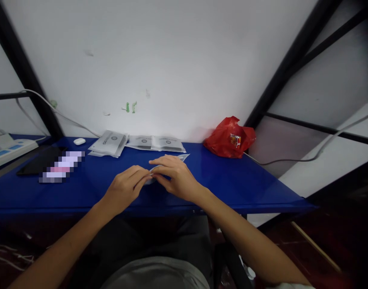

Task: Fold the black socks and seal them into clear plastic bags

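Fingers of left hand (125, 186) and right hand (176, 176) pinch a pale packet (184, 157) inboard of the table (226, 180) front edge; handling appears incomplete. Printed packets (168, 143) line the rear edge; completion indeterminable.

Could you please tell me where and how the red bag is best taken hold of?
Probably by the crumpled peak of the red bag, with the right hand coming from above and in front: the peak stands up, and the wall is close behind.
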A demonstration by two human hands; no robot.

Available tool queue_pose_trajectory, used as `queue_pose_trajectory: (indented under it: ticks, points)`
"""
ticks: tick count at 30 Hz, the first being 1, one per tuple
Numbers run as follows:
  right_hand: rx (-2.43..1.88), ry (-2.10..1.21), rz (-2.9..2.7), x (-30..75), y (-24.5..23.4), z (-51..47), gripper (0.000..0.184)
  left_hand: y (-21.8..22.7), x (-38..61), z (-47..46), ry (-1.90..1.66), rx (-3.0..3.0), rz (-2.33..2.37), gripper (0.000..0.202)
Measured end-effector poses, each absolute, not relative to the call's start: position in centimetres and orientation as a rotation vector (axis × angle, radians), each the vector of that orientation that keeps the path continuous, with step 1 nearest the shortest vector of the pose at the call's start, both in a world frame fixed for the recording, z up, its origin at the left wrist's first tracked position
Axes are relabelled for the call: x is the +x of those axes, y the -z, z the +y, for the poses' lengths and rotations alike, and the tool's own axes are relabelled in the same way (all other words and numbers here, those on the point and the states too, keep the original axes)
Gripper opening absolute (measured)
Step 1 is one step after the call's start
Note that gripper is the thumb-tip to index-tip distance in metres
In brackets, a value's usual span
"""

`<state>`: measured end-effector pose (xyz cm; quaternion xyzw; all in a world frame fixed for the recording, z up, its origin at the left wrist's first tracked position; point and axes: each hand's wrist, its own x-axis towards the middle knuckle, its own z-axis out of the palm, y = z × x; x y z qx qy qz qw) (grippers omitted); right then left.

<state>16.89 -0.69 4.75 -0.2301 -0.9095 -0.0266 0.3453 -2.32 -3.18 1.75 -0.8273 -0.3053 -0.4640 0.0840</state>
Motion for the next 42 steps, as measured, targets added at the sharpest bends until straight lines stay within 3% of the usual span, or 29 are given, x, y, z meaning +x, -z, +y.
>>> queue_pose_trajectory:
  ticks: [12, 18, 21, 26, 33, 42]
  points:
    - [-0.657, 0.132, -2.352, 18.7, -3.6, 0.2, 0.012, -1.3, -4.1, -2.2, 1.16, -2.292, -0.878, 0.016]
    - [-0.914, 0.241, -2.318, 22.4, -1.9, 2.4, 0.013, -0.1, -7.7, -0.8, 1.081, -2.379, -1.161, 0.023]
    - [-1.056, 0.141, -2.31, 23.3, -0.8, 3.5, 0.013, 0.3, -8.2, 0.3, 0.912, -2.588, -1.394, 0.025]
    - [-1.278, -0.171, -2.176, 24.7, 1.5, 4.8, 0.046, 1.3, -7.9, 2.0, 0.805, -2.684, -1.888, 0.055]
    - [-1.577, -0.247, -2.234, 26.2, 4.3, 5.5, 0.053, 3.7, -8.1, 2.8, 0.466, -2.56, -2.011, 0.062]
    - [-1.527, -0.146, -2.228, 25.9, 4.0, 5.2, 0.048, 3.8, -8.1, 2.4, 0.541, -2.55, -1.925, 0.072]
